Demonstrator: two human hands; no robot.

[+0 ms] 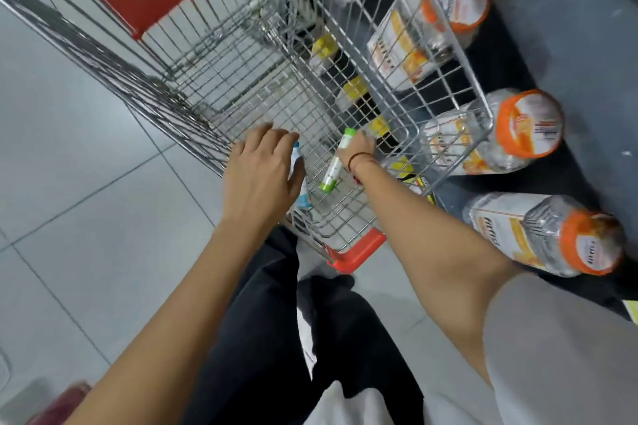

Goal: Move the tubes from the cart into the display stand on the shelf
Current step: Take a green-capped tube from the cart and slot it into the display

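Observation:
A wire shopping cart (262, 72) with red trim stands in front of me. My left hand (260, 171) reaches into its near end and curls over a white tube with blue ends (299, 179), which it mostly hides. My right hand (357, 148) grips a white tube with green caps (334, 166) near its upper end; the tube slants down toward the cart floor. The display stand is not in view.
Large clear jars with orange lids (531, 128) lie on a dark low shelf (587, 55) to the right of the cart. Yellow tags (324, 45) line the shelf edge behind the cart wire. Grey floor tiles (86, 183) spread to the left. My dark trousers show below.

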